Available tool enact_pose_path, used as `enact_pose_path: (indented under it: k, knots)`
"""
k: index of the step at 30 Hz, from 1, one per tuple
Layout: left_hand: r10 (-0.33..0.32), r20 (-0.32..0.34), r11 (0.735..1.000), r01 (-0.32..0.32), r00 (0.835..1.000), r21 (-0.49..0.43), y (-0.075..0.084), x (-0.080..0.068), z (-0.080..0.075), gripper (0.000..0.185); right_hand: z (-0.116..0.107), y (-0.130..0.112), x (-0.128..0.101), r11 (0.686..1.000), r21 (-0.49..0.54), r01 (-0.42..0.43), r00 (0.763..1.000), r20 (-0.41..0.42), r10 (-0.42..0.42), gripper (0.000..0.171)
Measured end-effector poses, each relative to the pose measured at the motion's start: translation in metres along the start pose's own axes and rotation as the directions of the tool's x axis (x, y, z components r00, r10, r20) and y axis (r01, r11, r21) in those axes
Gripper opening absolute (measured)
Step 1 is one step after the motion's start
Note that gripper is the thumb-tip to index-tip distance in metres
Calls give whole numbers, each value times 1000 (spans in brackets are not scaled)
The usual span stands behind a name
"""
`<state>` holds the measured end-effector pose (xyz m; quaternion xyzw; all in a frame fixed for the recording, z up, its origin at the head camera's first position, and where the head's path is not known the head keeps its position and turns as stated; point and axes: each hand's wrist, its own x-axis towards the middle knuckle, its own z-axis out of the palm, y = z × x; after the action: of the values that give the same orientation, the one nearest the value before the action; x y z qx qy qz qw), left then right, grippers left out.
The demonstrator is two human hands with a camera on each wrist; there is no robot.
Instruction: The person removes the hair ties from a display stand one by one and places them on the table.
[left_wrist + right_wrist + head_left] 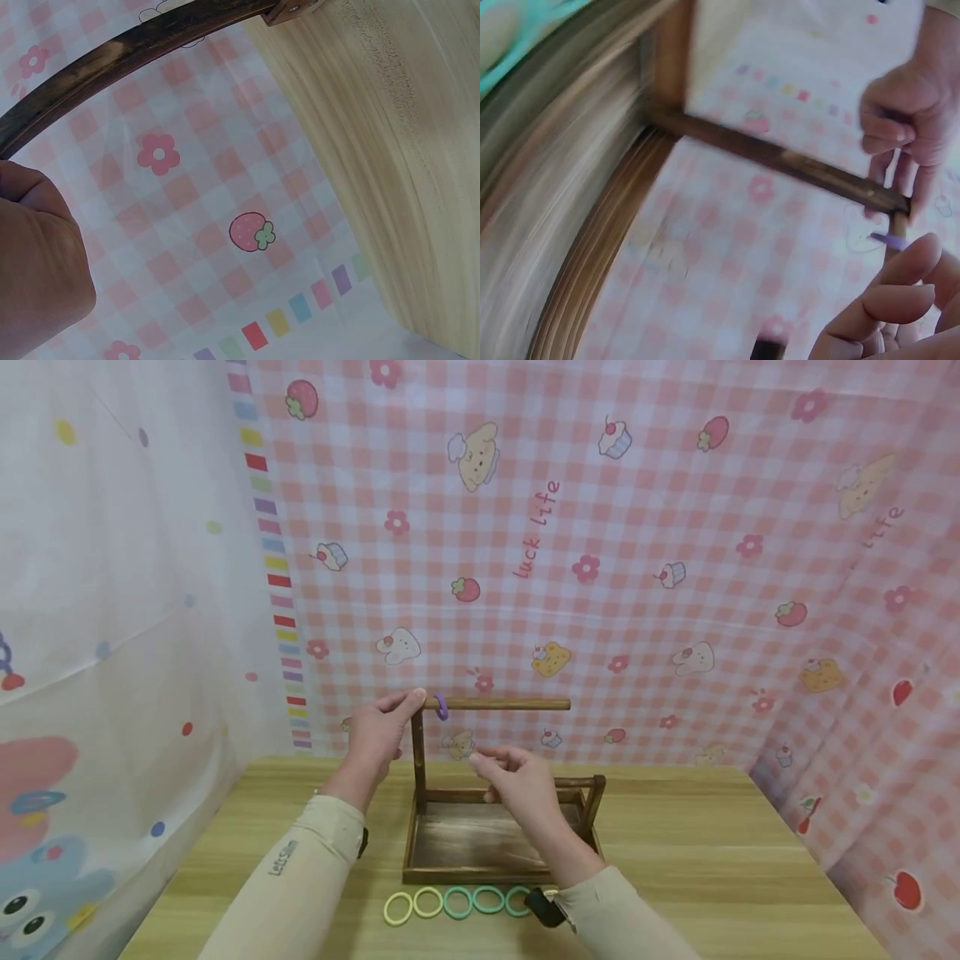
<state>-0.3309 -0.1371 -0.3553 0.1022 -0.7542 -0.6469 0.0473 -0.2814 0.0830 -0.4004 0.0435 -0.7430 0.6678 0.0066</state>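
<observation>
1. The left hand [381, 727] is up at the left end of the wooden rod [502, 703], thumb and fingers curled round the corner where the rod meets the upright post [417, 752]. It looks like it's just bracing the stand, which seems smart since the whole thing is top-heavy.
2. The purple ring [441, 707] hangs on the rod right next to that hand, close to the post end. The rest of the rod toward the right is bare.
3. The right hand [517, 781] hovers in front of the stand, below the rod and above the wooden tray base [480, 852]. Its fingers are loosely bent, and I can't make out anything between them. The right wrist view is blurry, but it also shows no ring in those fingers.
4. The spare rings [457, 903] lie in a row on the table [712, 860] near its front edge, just in front of the tray: two yellowish ones on the left, green ones to the right. The last one is partly hidden behind the right wrist.
5. My take on doing this well: keep the left hand's grip steady on the post corner, feed any ring on from the free right end of the rod, hold it square to the rod so it doesn't snag, then slide it along toward the purple one.
</observation>
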Motion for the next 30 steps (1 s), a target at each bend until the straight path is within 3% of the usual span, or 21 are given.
enact_pose_path:
  k: [4,13,19,30]
  knots:
    - [-2,5,1000,2,1000,-2,-1,0,-2,59,24,-11,11,987,153,-46,997,-52,54,41]
    - [3,16,1000,-3,1000,3,0,0,-3,60,60,-22,33,976,216,-5,985,-166,42,40]
    - [4,18,1000,-4,1000,6,0,-1,-4,57,74,-22,41,978,209,-1,984,-174,39,35]
    - [6,21,1000,-7,1000,9,0,-1,-4,56,87,-23,46,944,329,21,984,-175,39,28]
